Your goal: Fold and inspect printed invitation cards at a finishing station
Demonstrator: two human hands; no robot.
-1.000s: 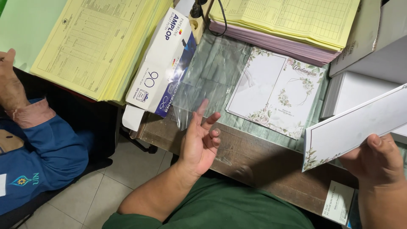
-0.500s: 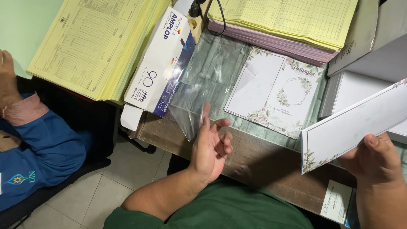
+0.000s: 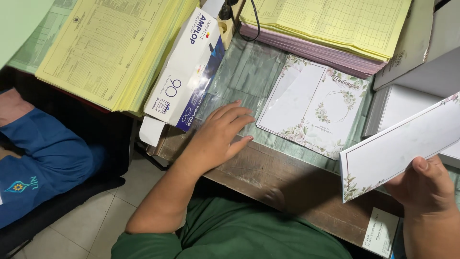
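My left hand (image 3: 218,136) lies flat, fingers spread, on clear plastic sleeves (image 3: 242,81) left of the open floral card (image 3: 314,105). My right hand (image 3: 424,184) pinches a folded card (image 3: 400,144), not yet sleeved.

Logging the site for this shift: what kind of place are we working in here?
Probably a small print shop or stationery office desk. Stacks of yellow forms and pink paper crowd the wooden desk, beside an envelope box and floral invitation cards. The right hand holds one such card; the left hand rests on clear plastic sleeves.
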